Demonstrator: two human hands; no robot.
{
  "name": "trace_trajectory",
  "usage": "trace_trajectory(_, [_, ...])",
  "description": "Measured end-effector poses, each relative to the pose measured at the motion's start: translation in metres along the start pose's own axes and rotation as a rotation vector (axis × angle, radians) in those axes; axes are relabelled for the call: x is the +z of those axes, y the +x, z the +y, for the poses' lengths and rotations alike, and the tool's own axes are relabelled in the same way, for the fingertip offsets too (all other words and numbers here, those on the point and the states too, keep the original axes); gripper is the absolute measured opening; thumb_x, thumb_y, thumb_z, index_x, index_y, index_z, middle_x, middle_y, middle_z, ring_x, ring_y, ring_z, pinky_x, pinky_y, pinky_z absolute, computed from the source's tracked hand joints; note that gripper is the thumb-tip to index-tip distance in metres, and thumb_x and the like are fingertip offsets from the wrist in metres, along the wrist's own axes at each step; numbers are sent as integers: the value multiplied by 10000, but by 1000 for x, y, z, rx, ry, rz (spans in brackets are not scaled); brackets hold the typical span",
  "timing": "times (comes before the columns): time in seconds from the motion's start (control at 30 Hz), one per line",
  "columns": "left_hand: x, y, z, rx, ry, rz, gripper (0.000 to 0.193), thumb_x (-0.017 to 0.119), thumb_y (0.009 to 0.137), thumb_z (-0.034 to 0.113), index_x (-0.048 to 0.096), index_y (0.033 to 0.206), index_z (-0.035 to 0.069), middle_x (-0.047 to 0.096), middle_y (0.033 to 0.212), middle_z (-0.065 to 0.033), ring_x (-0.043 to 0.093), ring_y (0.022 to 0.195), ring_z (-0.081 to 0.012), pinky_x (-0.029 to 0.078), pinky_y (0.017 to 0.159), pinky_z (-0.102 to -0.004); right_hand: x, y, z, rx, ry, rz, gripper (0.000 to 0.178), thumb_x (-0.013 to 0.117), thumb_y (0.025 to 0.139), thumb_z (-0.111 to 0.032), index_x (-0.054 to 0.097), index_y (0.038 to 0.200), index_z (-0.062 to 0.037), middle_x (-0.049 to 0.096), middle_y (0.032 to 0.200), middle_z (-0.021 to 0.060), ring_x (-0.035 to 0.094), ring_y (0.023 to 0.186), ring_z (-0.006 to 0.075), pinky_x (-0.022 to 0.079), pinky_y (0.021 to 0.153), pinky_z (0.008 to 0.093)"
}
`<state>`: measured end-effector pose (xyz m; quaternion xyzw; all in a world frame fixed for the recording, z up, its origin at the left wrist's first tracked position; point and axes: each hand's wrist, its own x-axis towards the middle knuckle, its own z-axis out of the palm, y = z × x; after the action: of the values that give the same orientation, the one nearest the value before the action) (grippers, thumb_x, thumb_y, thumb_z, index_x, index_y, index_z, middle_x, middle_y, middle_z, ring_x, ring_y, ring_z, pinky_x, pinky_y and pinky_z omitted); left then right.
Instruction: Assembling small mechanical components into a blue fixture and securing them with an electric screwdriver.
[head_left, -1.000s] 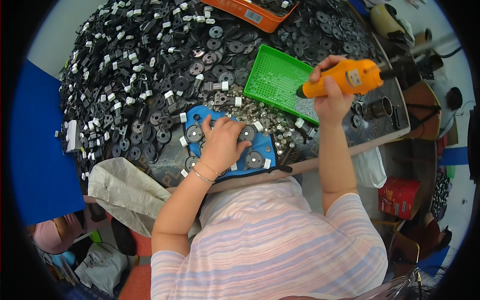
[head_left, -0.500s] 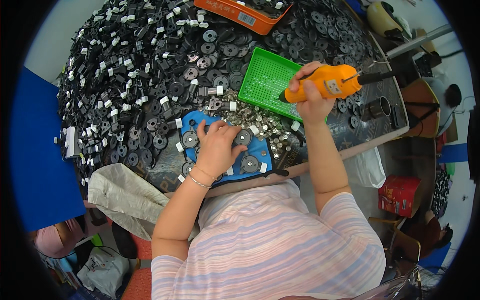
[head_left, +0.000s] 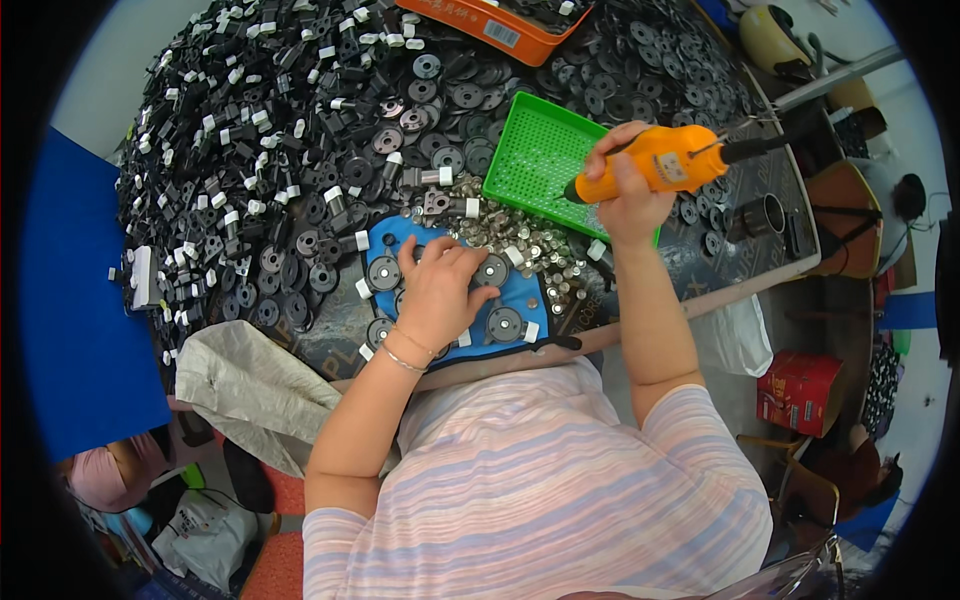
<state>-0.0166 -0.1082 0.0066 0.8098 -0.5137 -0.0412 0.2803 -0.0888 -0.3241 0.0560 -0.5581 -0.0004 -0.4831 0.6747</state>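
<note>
1. A round worktable (head_left: 770,275) carries a deep heap of black disc-shaped parts (head_left: 300,130) with small white pieces among them, leaving bare surface only along the near rim.

2. The left hand (head_left: 440,290) lies palm down with its fingers spread over a blue fixture plate (head_left: 525,290) at the table's near edge, apparently to keep the plate steady.

3. Round dark discs (head_left: 503,323) sit in the plate's seats just beside that hand, with white clips at the plate's edge; what lies directly under the palm is hidden.

4. The right hand (head_left: 628,190) is wrapped tightly around an orange electric screwdriver (head_left: 660,160), held above the table with its tip pointing left and down toward the plate, not yet touching it.

5. A dark cord runs from the driver's rear toward the right.

6. A scatter of small silvery fasteners (head_left: 520,240) lies between the plate and a green perforated tray (head_left: 535,160), within easy reach of both hands.

7. An orange bin (head_left: 480,25) stands at the far side of the heap.

8. A grey cloth bag (head_left: 250,385) hangs off the table's near left edge, and a red box (head_left: 800,390) sits on the floor to the right.
</note>
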Motion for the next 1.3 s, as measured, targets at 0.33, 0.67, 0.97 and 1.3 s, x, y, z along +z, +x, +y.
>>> trace_trajectory(0.33, [2,0,-5,12,-5,16,441,776,674,277,642,1062,115,638,958,-48,528,1051,-230,227,990,-542,35,-26,-33,71,151,-314,344,645,841,-275,482,998,-16,509,900,128,562,656,190,491,606,310])
trace_trajectory(0.67, [5,0,-7,38,9,27,417,788,647,258,633,1016,139,629,936,4,533,1027,-211,235,982,-552,62,-46,-2,153,32,-491,326,707,817,-217,507,965,-6,518,869,106,554,640,124,470,580,229])
trace_trajectory(0.97, [4,1,-3,40,22,54,456,791,637,239,629,1052,140,633,911,25,537,1001,-207,233,987,-560,62,-38,11,153,32,-635,349,745,759,-290,567,907,-28,525,879,96,542,684,123,445,596,210])
trace_trajectory(1.3, [-2,3,-3,-52,-21,-65,438,787,643,272,661,1039,133,657,958,8,537,1035,-209,198,1018,-579,22,3,-27,49,304,-369,319,631,836,-270,496,978,-18,488,912,125,532,671,176,455,620,303])
